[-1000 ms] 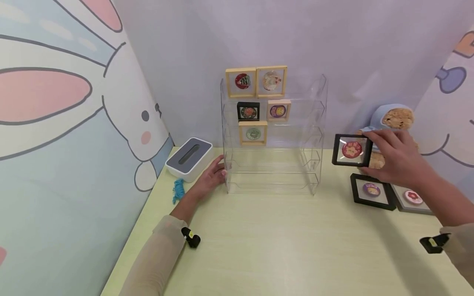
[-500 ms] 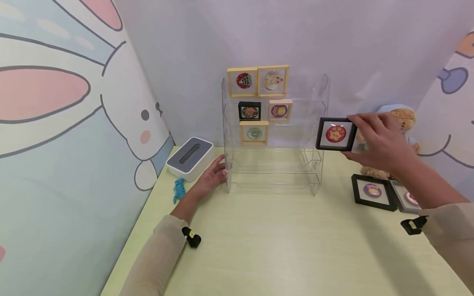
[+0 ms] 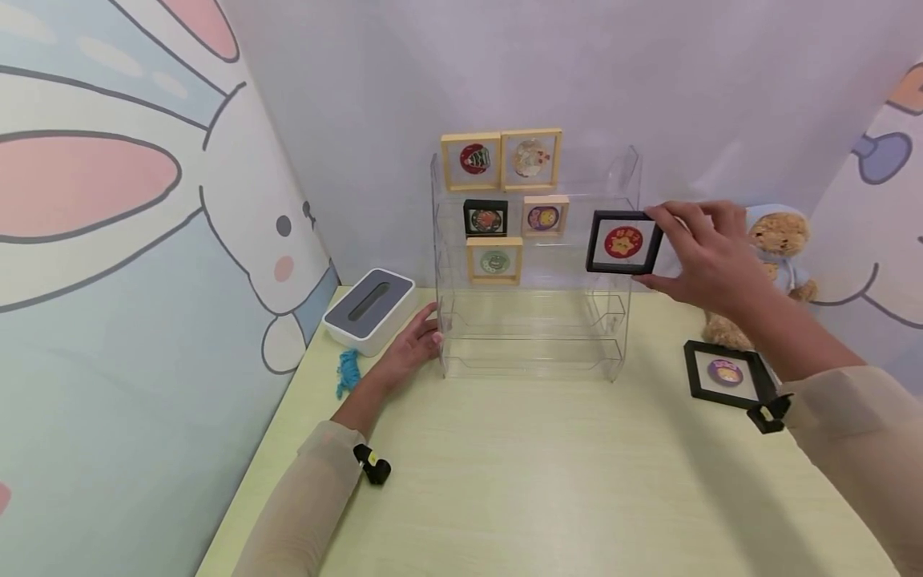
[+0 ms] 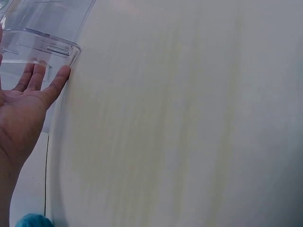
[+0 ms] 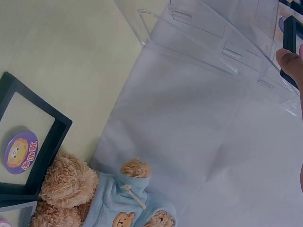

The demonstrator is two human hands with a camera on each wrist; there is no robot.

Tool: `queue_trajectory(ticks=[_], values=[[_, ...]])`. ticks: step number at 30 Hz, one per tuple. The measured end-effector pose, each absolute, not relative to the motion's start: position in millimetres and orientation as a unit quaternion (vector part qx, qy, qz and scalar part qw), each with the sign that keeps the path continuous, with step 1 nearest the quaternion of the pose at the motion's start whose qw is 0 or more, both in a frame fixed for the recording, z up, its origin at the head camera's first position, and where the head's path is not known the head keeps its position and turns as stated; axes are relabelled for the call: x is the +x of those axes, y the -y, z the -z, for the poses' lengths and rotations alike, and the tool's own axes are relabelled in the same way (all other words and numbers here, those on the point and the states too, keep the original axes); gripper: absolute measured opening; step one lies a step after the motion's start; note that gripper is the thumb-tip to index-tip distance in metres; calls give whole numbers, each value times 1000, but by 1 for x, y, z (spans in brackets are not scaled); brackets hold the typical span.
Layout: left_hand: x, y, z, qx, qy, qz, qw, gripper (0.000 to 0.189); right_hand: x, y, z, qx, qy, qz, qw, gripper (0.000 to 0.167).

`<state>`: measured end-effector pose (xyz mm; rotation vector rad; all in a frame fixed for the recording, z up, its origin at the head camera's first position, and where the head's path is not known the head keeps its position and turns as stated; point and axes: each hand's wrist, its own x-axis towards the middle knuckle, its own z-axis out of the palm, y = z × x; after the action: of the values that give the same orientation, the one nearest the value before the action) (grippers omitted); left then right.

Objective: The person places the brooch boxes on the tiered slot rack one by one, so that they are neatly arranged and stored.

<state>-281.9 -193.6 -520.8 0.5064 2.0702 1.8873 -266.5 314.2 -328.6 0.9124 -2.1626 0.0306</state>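
My right hand [image 3: 710, 252] pinches the right side of a black display frame [image 3: 623, 243] with a red star badge inside. That frame is held upright in the air, in front of the right side of a clear acrylic rack [image 3: 530, 338]. In the right wrist view only the thumb [image 5: 291, 64] and part of the frame show at the edge. Against the rack's lower left side rests my left hand [image 3: 409, 349], fingers extended; in the left wrist view its fingers [image 4: 57, 84] touch the clear plastic. Several small framed badges stand on the upper tiers, among them a green one [image 3: 494, 261].
Right of the rack, a black frame with a purple badge [image 3: 724, 372] lies on the table, a grey-edged frame [image 5: 23, 215] beside it. A teddy bear [image 3: 780, 240] in blue sits behind. On the left are a tissue box [image 3: 371, 308] and blue cord [image 3: 348, 373].
My right hand has carried the black frame leftward and upward, from above the frames on the table to the rack's right side. The left hand has stayed at the rack.
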Motion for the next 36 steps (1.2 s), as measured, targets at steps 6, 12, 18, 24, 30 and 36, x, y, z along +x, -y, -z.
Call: queue_trajectory(ticks=[6, 12, 18, 24, 30, 36], values=[[-282, 194, 521, 177, -716, -659, 147, 69, -276, -302, 323, 369, 847, 6, 383, 97], [-282, 195, 522, 179, -713, -662, 146, 70, -284, -287, 315, 380, 849, 41, 366, 98], [-281, 195, 521, 170, -725, -651, 146, 70, -295, -272, 318, 386, 837, 61, 382, 110], [-281, 195, 521, 168, -726, -651, 148, 71, -305, -260, 325, 397, 831, 63, 385, 107], [-279, 195, 519, 168, -724, -652, 147, 70, -313, -249, 331, 411, 832, 89, 363, 109], [-280, 195, 519, 174, -720, -655, 147, 70, -316, -242, 336, 426, 824, 114, 356, 111]])
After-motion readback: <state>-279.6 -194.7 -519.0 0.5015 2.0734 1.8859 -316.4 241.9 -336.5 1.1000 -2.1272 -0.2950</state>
